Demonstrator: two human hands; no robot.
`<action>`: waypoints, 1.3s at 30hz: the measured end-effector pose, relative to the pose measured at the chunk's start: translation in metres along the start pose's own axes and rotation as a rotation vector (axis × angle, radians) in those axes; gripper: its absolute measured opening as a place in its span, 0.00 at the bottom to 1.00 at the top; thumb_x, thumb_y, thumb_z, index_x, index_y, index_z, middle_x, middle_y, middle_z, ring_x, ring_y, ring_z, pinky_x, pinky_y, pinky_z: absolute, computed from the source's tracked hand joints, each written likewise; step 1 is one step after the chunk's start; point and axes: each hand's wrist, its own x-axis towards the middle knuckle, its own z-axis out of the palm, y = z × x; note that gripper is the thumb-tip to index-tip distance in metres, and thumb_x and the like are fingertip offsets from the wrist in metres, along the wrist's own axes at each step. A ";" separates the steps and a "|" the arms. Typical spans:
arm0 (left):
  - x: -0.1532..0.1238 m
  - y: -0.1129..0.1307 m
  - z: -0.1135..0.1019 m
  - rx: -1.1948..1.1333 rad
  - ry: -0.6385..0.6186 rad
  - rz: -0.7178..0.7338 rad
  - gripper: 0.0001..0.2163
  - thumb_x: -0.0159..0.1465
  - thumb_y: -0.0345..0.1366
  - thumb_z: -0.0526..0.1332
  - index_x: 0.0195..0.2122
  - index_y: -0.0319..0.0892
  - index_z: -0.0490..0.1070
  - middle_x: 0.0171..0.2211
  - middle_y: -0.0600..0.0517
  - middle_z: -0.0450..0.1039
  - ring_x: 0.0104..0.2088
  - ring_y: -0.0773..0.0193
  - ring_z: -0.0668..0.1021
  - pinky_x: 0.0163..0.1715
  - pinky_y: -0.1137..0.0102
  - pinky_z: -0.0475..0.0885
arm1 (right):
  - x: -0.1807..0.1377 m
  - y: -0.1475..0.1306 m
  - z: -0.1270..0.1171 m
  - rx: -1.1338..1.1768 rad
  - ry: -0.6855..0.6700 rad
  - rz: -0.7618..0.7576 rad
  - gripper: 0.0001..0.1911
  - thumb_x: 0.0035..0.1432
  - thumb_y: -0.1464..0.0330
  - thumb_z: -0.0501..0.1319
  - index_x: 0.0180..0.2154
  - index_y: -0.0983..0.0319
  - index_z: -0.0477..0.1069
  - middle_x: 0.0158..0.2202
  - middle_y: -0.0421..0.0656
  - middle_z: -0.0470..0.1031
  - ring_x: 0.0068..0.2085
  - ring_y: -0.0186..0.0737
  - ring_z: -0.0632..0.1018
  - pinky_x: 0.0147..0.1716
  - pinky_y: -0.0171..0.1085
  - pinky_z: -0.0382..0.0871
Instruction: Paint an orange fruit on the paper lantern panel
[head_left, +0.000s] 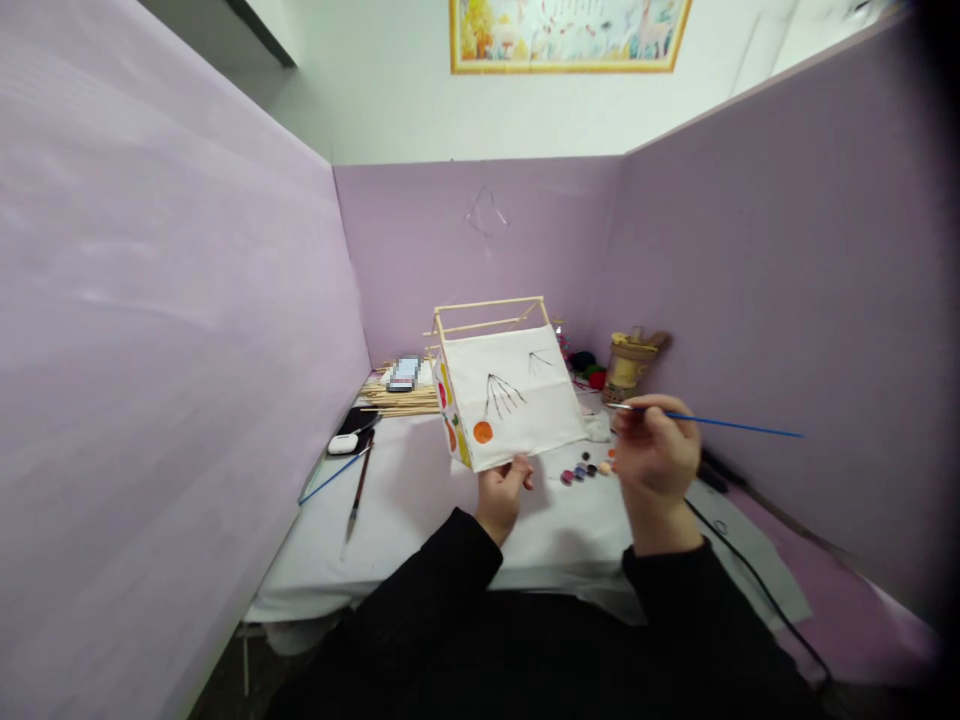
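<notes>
My left hand (505, 494) grips the lower edge of a box-shaped lantern frame (489, 303) made of thin wooden sticks and holds it tilted above the table. White covering (517, 400) on its front bears dark branching lines and an orange painted disc (483, 432). Colourful painted shapes fill the left side of the frame. In my right hand (658, 450), raised to the right of the frame, is a thin blue paintbrush (739, 427). Its tip points left, apart from the white covering. Small paint pots (579, 473) stand on the table between my hands.
Wooden sticks (405, 400) lie at the back left under a phone (403, 373). Nearby are a white case (343, 444), a large brush (361, 490) and another blue brush (330, 478). A woven container (628, 368) stands back right. Purple partitions (480, 240) enclose the table.
</notes>
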 end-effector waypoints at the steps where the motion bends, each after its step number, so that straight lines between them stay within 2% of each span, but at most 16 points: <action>1: 0.000 0.002 0.000 0.001 0.002 -0.001 0.19 0.52 0.52 0.64 0.20 0.39 0.69 0.18 0.54 0.67 0.19 0.69 0.69 0.23 0.71 0.67 | 0.010 0.000 -0.016 -0.045 0.026 -0.012 0.05 0.50 0.68 0.58 0.28 0.62 0.71 0.22 0.38 0.69 0.23 0.32 0.70 0.23 0.32 0.61; 4: 0.001 0.005 0.000 0.018 0.009 0.005 0.19 0.52 0.51 0.64 0.19 0.39 0.69 0.17 0.54 0.67 0.19 0.68 0.69 0.24 0.71 0.67 | 0.031 0.010 -0.070 -0.243 0.095 0.038 0.09 0.52 0.63 0.58 0.28 0.63 0.70 0.20 0.39 0.69 0.20 0.32 0.68 0.20 0.32 0.58; 7: 0.003 0.003 -0.002 0.047 0.002 0.033 0.18 0.52 0.50 0.64 0.18 0.39 0.69 0.16 0.54 0.67 0.20 0.68 0.70 0.25 0.71 0.68 | 0.035 0.028 -0.117 -0.505 0.131 0.111 0.13 0.50 0.58 0.59 0.27 0.63 0.68 0.20 0.38 0.68 0.20 0.32 0.67 0.20 0.32 0.57; 9: 0.005 0.001 -0.003 0.043 -0.006 0.041 0.17 0.53 0.49 0.64 0.19 0.39 0.69 0.17 0.54 0.67 0.19 0.68 0.70 0.25 0.71 0.68 | 0.030 0.039 -0.137 -0.663 0.071 0.128 0.14 0.51 0.56 0.58 0.29 0.62 0.67 0.20 0.37 0.67 0.21 0.32 0.67 0.21 0.32 0.58; 11: 0.007 -0.003 -0.005 0.050 -0.009 0.054 0.17 0.53 0.48 0.64 0.19 0.39 0.70 0.17 0.54 0.68 0.19 0.68 0.70 0.24 0.71 0.68 | 0.024 0.048 -0.147 -0.724 0.035 0.131 0.15 0.49 0.55 0.60 0.30 0.61 0.66 0.21 0.36 0.67 0.22 0.32 0.68 0.22 0.32 0.59; 14: 0.010 -0.009 -0.007 0.047 -0.008 0.070 0.16 0.55 0.47 0.63 0.20 0.39 0.70 0.17 0.54 0.69 0.20 0.68 0.70 0.25 0.71 0.68 | 0.017 0.054 -0.151 -0.787 -0.057 0.149 0.16 0.46 0.55 0.63 0.29 0.61 0.67 0.23 0.37 0.69 0.24 0.35 0.70 0.25 0.34 0.63; 18: 0.012 -0.016 -0.010 0.035 0.008 0.075 0.15 0.55 0.47 0.63 0.20 0.39 0.70 0.17 0.54 0.69 0.20 0.68 0.71 0.26 0.71 0.68 | 0.014 0.054 -0.151 -0.858 -0.162 0.150 0.16 0.51 0.54 0.59 0.29 0.61 0.69 0.23 0.40 0.72 0.26 0.39 0.73 0.28 0.37 0.65; 23: 0.014 -0.019 -0.010 0.037 0.003 0.086 0.15 0.55 0.46 0.63 0.20 0.39 0.70 0.18 0.54 0.69 0.20 0.67 0.71 0.25 0.70 0.68 | 0.012 0.053 -0.147 -0.983 -0.122 0.066 0.14 0.56 0.56 0.54 0.31 0.60 0.66 0.23 0.39 0.70 0.27 0.39 0.72 0.30 0.37 0.64; 29: 0.014 -0.017 -0.010 0.034 0.001 0.082 0.15 0.55 0.46 0.63 0.20 0.39 0.71 0.17 0.54 0.69 0.20 0.68 0.71 0.26 0.70 0.68 | 0.010 0.051 -0.138 -1.064 -0.215 0.054 0.14 0.56 0.56 0.53 0.29 0.60 0.65 0.21 0.40 0.71 0.24 0.39 0.72 0.27 0.35 0.63; 39: 0.013 -0.019 -0.012 0.016 -0.024 0.083 0.14 0.57 0.44 0.63 0.21 0.39 0.71 0.18 0.54 0.70 0.20 0.68 0.71 0.27 0.71 0.68 | 0.012 0.058 -0.142 -1.111 -0.231 0.051 0.14 0.58 0.57 0.52 0.32 0.61 0.65 0.25 0.44 0.75 0.26 0.41 0.76 0.28 0.36 0.66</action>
